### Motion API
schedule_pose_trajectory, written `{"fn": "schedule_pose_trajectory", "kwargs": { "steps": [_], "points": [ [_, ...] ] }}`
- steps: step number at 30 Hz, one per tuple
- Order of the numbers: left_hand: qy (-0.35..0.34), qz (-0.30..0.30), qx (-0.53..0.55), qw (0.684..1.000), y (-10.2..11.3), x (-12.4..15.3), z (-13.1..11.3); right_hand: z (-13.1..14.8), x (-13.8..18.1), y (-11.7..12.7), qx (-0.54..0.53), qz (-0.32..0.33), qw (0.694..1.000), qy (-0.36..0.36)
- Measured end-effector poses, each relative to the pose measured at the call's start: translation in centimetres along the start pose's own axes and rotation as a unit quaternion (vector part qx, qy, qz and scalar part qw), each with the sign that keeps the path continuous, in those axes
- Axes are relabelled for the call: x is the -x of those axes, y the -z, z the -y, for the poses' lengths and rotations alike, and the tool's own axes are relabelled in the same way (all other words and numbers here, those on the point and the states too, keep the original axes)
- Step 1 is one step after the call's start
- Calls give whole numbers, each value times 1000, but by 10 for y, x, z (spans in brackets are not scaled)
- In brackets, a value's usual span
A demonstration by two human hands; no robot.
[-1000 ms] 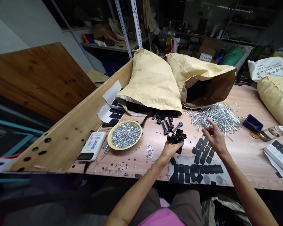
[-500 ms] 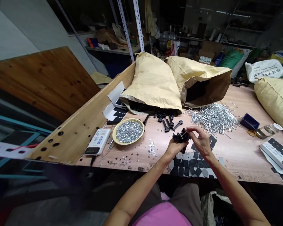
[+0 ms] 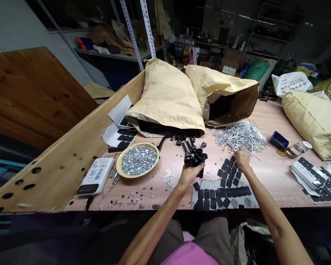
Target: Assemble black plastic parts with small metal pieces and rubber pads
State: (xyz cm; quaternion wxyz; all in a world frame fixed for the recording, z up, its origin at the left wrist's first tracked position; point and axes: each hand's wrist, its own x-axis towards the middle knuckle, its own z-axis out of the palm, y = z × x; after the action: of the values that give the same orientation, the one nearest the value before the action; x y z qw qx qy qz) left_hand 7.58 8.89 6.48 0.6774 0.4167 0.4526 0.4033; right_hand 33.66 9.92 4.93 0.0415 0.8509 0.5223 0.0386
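Note:
My left hand [image 3: 189, 176] is closed round a black plastic part [image 3: 195, 159] with several projecting pieces, held above the table. Its exact kind does not show. My right hand [image 3: 242, 160] is at the near edge of a heap of thin metal pins [image 3: 241, 135]. Its fingers are bent together and touch the heap; whatever lies between the fingertips is hidden. Just beyond my left hand lie loose black plastic pieces [image 3: 202, 145]. Black rounded pads [image 3: 230, 170] are spread below my right hand, with more on a pale backing sheet [image 3: 253, 201] at the table's front edge.
A yellow bowl [image 3: 118, 170] of small metal washers and a white boxy device [image 3: 96, 176] stand left. Loose washers [image 3: 170, 178] lie nearer. Large paper sacks [image 3: 168, 95] line the back. A blue tray [image 3: 279, 140] and clear jar [image 3: 299, 149] are right.
My right hand has left the black plastic part and moved away to the pin heap. My left hand still holds the part, now somewhat further left. The camera view has shifted.

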Motion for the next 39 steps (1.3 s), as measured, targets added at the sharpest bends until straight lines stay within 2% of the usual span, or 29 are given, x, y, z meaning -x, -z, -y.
{"fn": "schedule_pose_trajectory", "kwargs": {
  "steps": [4, 7, 11, 13, 14, 15, 16, 18, 20, 22, 25, 28, 31, 35, 37, 39],
  "points": [
    [42, 39, 70, 996, 0, -10, 10, 7, -6, -11, 23, 14, 999, 39],
    [86, 31, 136, 986, 3, -21, 16, 12, -6, -10, 35, 24, 998, 55],
    [72, 25, 146, 986, 6, -28, 20, 17, 3, 3, 38, 65, 996, 37],
    [50, 22, 130, 990, 3, -28, 21, 21, 14, 17, -21, 56, 997, 57],
    [44, 19, 116, 992, 1, -27, 22, 24, 21, 26, -90, 37, 991, 86],
    [41, 16, 93, 995, -3, -27, 22, 28, 28, 36, -184, 16, 975, 120],
    [42, 12, 62, 997, -6, -27, 23, 34, 35, 46, -293, -5, 944, 154],
    [46, 0, -25, 999, -13, -26, 25, 48, 51, 67, -484, -36, 853, 193],
    [49, -2, -144, 988, -18, -26, 25, 63, 65, 82, -587, -55, 781, 204],
    [52, -1, -239, 969, -20, -24, 23, 76, 75, 90, -617, -67, 753, 218],
    [42, 0, -343, 938, -21, -19, 16, 89, 82, 88, -615, -88, 747, 238],
    [25, 9, -429, 903, -22, -13, 6, 93, 83, 80, -597, -117, 754, 249],
    [11, 11, -467, 884, -23, -8, -1, 94, 82, 71, -573, -121, 763, 273],
    [-10, 11, -467, 884, -25, -7, -2, 94, 80, 64, -558, -101, 768, 299],
    [-16, -2, -442, 897, -24, -9, 0, 93, 79, 65, -532, -99, 783, 307],
    [-12, -20, -386, 922, -22, -13, 4, 88, 78, 66, -502, -110, 802, 305]
  ]
}}
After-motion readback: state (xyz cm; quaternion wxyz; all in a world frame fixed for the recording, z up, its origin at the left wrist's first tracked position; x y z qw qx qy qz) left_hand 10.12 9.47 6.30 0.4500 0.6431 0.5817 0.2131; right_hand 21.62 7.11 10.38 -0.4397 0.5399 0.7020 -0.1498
